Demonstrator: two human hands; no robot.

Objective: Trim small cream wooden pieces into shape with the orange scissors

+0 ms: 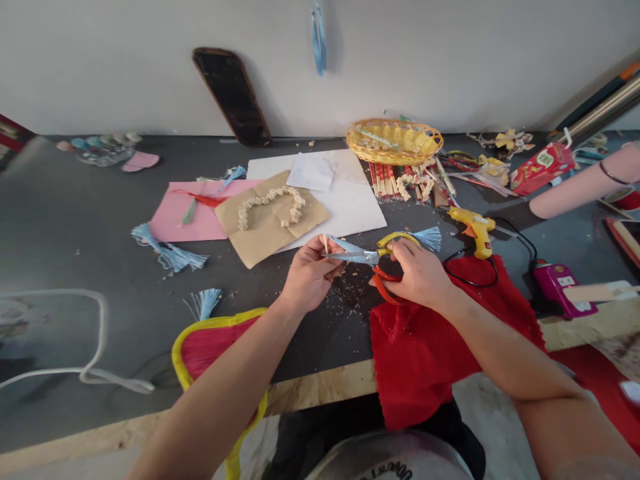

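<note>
My right hand (417,272) grips a pair of scissors (369,257) with one yellow and one red handle loop. The scissor blades are parted and point left, toward my left hand (311,272). Between the closed fingertips of that hand a small, thin pale stick (327,244) stands up beside the blade tips. Whether the blades touch it I cannot tell. Pale crumbs lie scattered on the dark table (320,340) below. Beyond my left hand, a curved row of small beige pieces (270,197) rests on brown paper (250,243).
A yellow basket (395,159) stands at the back with bundled sticks (383,181) before it. On the right are a yellow glue gun (473,230), a purple power socket (560,287) and red cloth (415,360). Blue tassels (167,250) and a yellow-edged pink piece (213,350) lie left.
</note>
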